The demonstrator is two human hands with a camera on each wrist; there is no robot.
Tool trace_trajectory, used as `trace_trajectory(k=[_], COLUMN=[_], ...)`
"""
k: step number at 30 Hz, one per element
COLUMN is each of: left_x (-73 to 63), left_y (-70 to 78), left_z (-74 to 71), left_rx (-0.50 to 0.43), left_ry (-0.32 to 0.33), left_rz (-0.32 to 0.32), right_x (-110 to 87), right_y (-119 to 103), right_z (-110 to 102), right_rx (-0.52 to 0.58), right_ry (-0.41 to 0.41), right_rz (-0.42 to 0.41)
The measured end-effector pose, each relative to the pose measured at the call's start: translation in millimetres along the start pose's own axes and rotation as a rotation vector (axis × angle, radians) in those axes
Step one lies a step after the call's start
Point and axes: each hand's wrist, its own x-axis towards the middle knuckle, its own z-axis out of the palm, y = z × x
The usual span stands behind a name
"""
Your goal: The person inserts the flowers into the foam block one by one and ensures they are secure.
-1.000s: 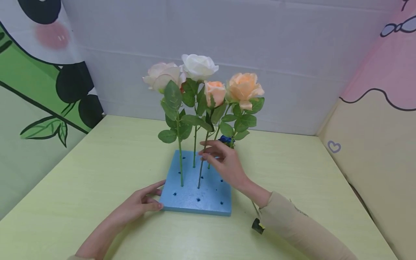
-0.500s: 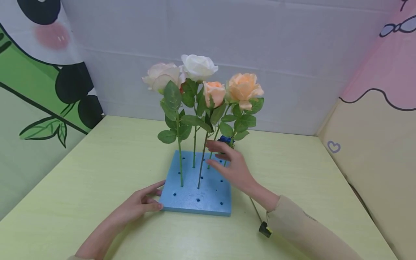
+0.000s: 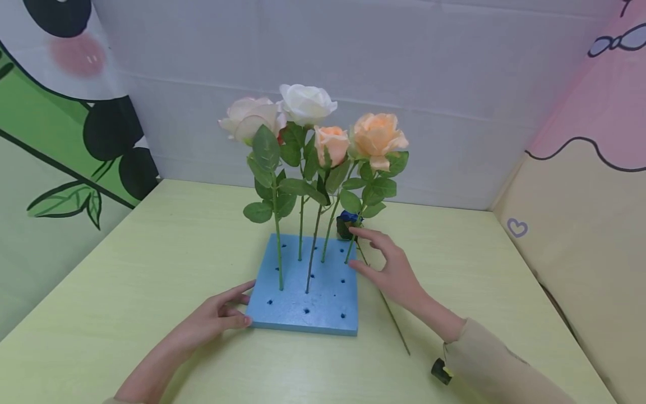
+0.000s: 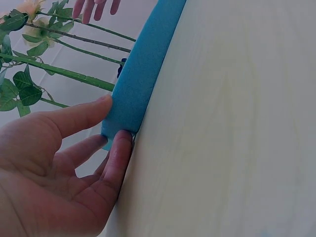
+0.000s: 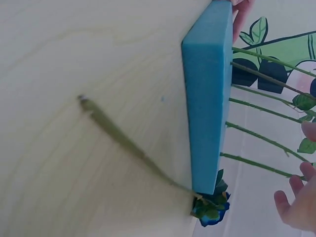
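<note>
A blue foam block (image 3: 328,314) with holes lies on the table, several rose stems upright in it. Among them are a pale pink rose (image 3: 249,119), a white rose (image 3: 307,104), a peach rosebud (image 3: 331,146) on a brownish stem, and an orange rose (image 3: 378,136). The fingertips of my left hand (image 3: 214,317) rest against the block's left edge and front corner. My right hand (image 3: 396,272) has thumb and forefinger spread apart, beside the rightmost stem (image 3: 351,247). Behind the block's right corner lies a blue rose (image 3: 350,216), its bare stem (image 5: 123,140) stretching forward along the table.
A small black piece (image 3: 441,371) shows at the right sleeve cuff (image 3: 466,342). Behind the table (image 3: 176,235) hangs a pale cloth backdrop (image 3: 444,112). Cartoon-printed panels stand at left (image 3: 55,129) and right (image 3: 590,196).
My right hand has let go of the peach rosebud's brownish stem and moved right, its fingers spreading, to the rightmost stem. My left hand has stayed at the block.
</note>
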Motion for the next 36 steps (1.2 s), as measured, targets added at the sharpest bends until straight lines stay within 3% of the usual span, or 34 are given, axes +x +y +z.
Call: trace_trajectory(k=[12, 17, 26, 36], left_x=[1.0, 0.8, -0.5, 0.1], left_y=[1.0, 0.7, -0.7, -1.8], left_z=[-0.4, -1.0, -1.7, -2.3], left_rx=[0.002, 0.003, -0.005, -0.012], left_ry=[-0.004, -0.005, -0.014, -0.028], left_rz=[0.004, -0.001, -0.005, 0.006], right_x=[-12.4, -14.2, -12.5, -5.7], right_y=[18, 28, 49, 56], right_z=[-12, -14, -16, -12], right_rx=[-0.086, -0.125, -0.183, -0.232], right_ry=[-0.031, -0.088, -0.178, -0.325], right_rz=[0.109, 0.171, 0.192, 0.327])
